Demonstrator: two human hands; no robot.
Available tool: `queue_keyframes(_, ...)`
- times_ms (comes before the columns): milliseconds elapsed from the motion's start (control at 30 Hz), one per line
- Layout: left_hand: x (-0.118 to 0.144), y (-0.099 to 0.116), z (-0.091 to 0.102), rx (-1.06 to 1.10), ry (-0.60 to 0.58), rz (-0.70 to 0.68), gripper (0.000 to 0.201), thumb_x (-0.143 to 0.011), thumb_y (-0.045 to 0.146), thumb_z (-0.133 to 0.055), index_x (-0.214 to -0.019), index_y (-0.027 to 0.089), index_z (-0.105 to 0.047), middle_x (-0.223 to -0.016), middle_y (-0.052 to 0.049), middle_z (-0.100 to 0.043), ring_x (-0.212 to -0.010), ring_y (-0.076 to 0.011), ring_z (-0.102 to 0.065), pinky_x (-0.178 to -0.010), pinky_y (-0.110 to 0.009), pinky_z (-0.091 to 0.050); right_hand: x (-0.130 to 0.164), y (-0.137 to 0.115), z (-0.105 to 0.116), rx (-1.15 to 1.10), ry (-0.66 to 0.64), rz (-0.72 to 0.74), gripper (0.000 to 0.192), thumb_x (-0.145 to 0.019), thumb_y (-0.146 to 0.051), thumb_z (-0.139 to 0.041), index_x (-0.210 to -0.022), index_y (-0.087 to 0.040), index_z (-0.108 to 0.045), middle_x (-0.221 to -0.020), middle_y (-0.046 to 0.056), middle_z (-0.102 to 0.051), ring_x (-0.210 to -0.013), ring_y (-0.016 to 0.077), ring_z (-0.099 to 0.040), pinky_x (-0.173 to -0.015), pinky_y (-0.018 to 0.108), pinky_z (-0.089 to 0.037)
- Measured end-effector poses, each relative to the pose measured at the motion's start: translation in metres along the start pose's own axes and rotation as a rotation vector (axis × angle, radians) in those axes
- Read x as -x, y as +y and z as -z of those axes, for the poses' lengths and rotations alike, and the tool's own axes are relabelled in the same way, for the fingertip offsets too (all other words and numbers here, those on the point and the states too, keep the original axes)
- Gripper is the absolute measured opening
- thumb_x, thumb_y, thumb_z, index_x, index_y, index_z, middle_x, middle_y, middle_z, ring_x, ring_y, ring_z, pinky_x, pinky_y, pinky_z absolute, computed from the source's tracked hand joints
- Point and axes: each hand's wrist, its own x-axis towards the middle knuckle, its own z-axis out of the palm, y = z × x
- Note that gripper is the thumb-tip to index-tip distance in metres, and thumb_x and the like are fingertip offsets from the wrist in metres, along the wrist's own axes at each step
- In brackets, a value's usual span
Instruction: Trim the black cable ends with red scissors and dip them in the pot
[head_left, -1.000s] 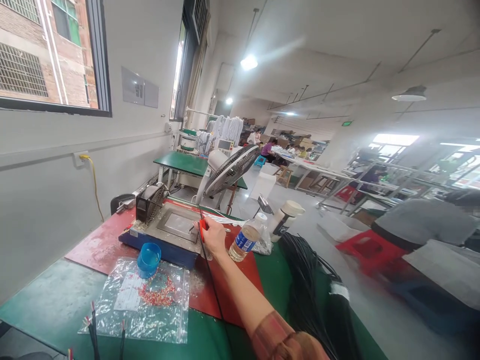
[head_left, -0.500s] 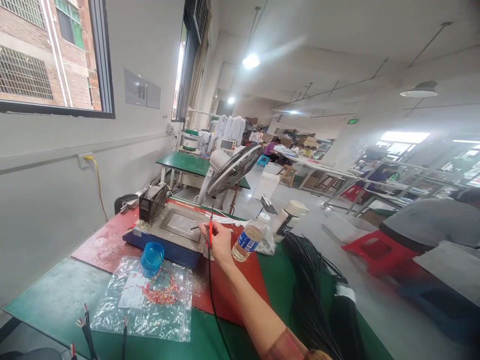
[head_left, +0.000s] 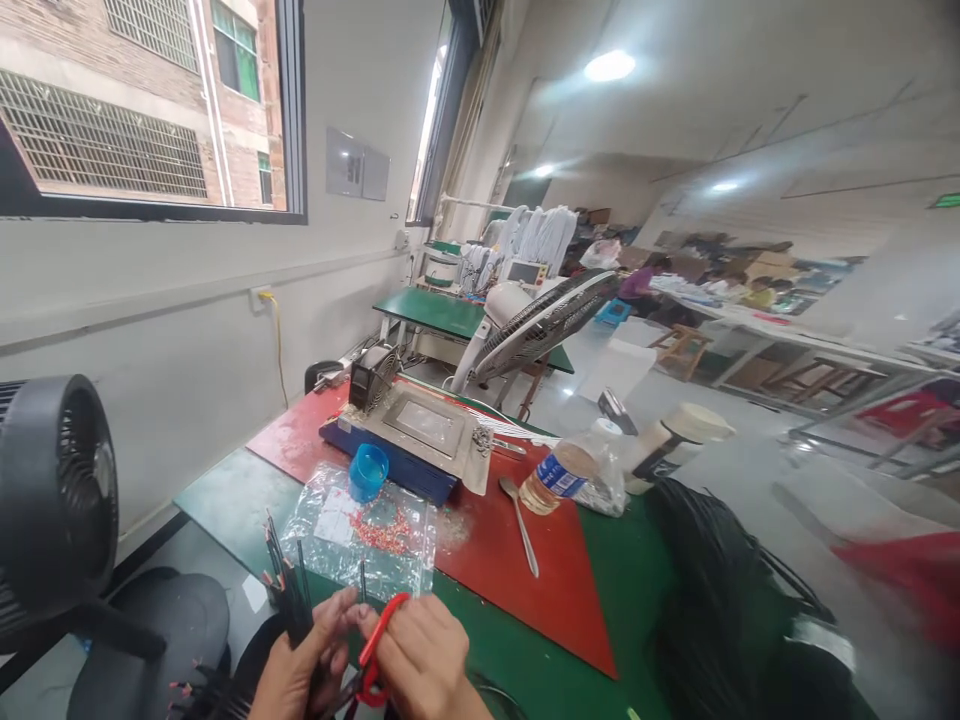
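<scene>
No text, brand, number or sign is legible. The bottle (head_left: 561,478) carries a blue-and-white label, but its print is too small and blurred to read. The wall plaque (head_left: 357,170) beside the window shows dark marks that cannot be resolved. A green sign (head_left: 946,201) hangs at the far right; its lettering is also unreadable.

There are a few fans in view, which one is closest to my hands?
The black fan at the left edge, beside your left hand; the tilted pedestal fan and small boxed fan stand farther back.
</scene>
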Motion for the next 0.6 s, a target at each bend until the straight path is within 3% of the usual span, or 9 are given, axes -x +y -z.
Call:
queue_keyframes(100, 0.004, 0.0, 0.002, 0.083, -0.116, 0.056, 0.042, -0.049, 0.043, -0.085, -0.073, 0.013, -0.067, -0.056, 0.002, -0.051, -0.048, -0.0068, -0.043, -0.044, -0.017, -0.036, -0.001, -0.01, -0.001, 0.001, -0.057, 0.092, 0.025, -0.092, -0.013, -0.038, -0.084, -0.009, -0.062, -0.061, 0.002, -0.058, -0.055, 0.0122, -0.047, -0.052, 0.029, -0.022)
queue_keyframes(167, 0.005, -0.001, 0.006, 0.12, -0.178, 0.066, 0.039, -0.05, 0.039, -0.086, -0.07, 0.013, -0.065, -0.061, 0.001, -0.052, -0.05, -0.0048, -0.042, -0.047, -0.016, -0.037, 0.0, -0.014, -0.001, -0.018, -0.066, 0.094, 0.026, -0.092, -0.013, -0.038, -0.082, -0.01, -0.061, -0.058, 0.001, -0.055, -0.053, 0.0118, -0.045, -0.051, 0.029, -0.021)
queue_keyframes(267, 0.004, -0.003, 0.012, 0.092, -0.138, 0.038, 0.038, -0.055, 0.039, -0.083, -0.078, 0.014, -0.065, -0.052, 0.006, -0.042, -0.045, -0.0031, -0.034, -0.043, -0.013, -0.03, 0.005, -0.016, -0.002, -0.067, -0.068, -0.028, 0.025, -0.093, -0.019, -0.036, -0.095, -0.011, -0.061, -0.066, 0.002, -0.059, -0.058, 0.013, -0.048, -0.052, 0.028, -0.025)
queue_keyframes(367, 0.003, -0.006, 0.016, 0.014, -0.037, -0.011, 0.049, -0.057, 0.044, -0.08, -0.094, 0.015, -0.066, -0.048, 0.008, -0.036, -0.041, -0.0024, -0.026, -0.038, -0.013, -0.018, 0.012, -0.015, 0.003, -0.152, -0.123, -0.336, 0.028, -0.09, -0.033, -0.045, -0.107, -0.014, -0.056, -0.084, 0.006, -0.061, -0.072, 0.0159, -0.053, -0.061, 0.027, -0.035)
queue_keyframes(433, 0.003, -0.008, 0.016, -0.007, -0.016, -0.036, 0.05, -0.057, 0.046, -0.079, -0.094, 0.015, -0.066, -0.047, 0.008, -0.037, -0.04, -0.0018, -0.021, -0.037, -0.014, -0.014, 0.015, -0.014, 0.011, -0.332, -0.247, -0.619, 0.036, -0.082, -0.047, -0.056, -0.102, -0.016, -0.057, -0.087, 0.006, -0.059, -0.076, 0.0163, -0.053, -0.065, 0.026, -0.038)
queue_keyframes(533, 0.006, -0.009, 0.013, -0.024, -0.014, -0.035, 0.047, -0.056, 0.047, -0.08, -0.087, 0.015, -0.066, -0.046, 0.007, -0.038, -0.039, -0.0021, -0.023, -0.037, -0.014, -0.016, 0.012, -0.015, 0.023, -0.767, -0.513, -0.963, 0.048, -0.077, -0.064, -0.051, -0.081, -0.016, -0.058, -0.073, 0.001, -0.051, -0.065, 0.012, -0.045, -0.058, 0.022, -0.035)
queue_keyframes(600, 0.009, -0.008, 0.01, -0.048, 0.004, -0.029, 0.048, -0.054, 0.045, -0.081, -0.088, 0.015, -0.067, -0.047, 0.006, -0.042, -0.038, -0.0036, -0.028, -0.037, -0.016, -0.021, 0.008, -0.018, 0.028, -0.981, -0.599, -1.105, 0.056, -0.079, -0.068, -0.043, -0.075, -0.015, -0.057, -0.063, -0.001, -0.043, -0.056, 0.0093, -0.038, -0.052, 0.021, -0.029)
